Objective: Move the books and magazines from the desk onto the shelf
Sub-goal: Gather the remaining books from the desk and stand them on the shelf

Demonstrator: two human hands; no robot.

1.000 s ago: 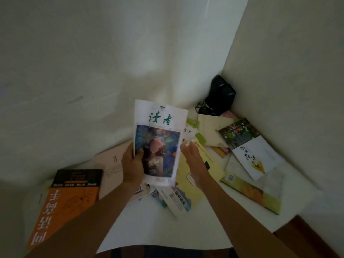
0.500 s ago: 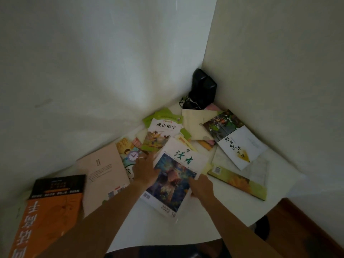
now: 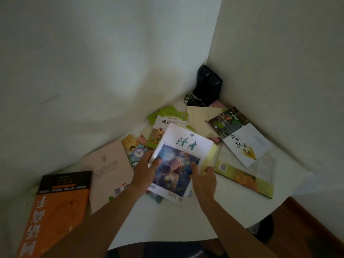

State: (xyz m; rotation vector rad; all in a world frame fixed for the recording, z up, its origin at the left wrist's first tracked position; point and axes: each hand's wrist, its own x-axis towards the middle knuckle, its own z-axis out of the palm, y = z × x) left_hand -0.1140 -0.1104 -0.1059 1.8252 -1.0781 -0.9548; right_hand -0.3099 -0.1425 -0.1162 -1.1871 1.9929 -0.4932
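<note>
Desk (image 3: 167, 226): white top, set into a wall corner. Everything readable as a book or magazine is on it; no shelf in view. Judged from this, little or nothing of the move is done and nearly the whole lot is left.

Orange book (image 3: 55, 216), largest, at the near left edge. Beige book (image 3: 108, 168) just beside it. Photo-cover book (image 3: 240, 136) lies on the right, overlapping a yellow-green book (image 3: 245, 179) beneath. A loose heap of children's books (image 3: 163, 125) sits toward the corner, overlapping one another.

Magazine (image 3: 178, 161), white with green title: on top of the middle heap, tilted. Left hand (image 3: 145, 174) grips its left edge, thumb on the cover. Right hand (image 3: 204, 179) grips its right edge, fingers curled under. Probably gathering a stack to carry.

Containers: none seen. Black speaker (image 3: 208, 86) stands in the corner.
</note>
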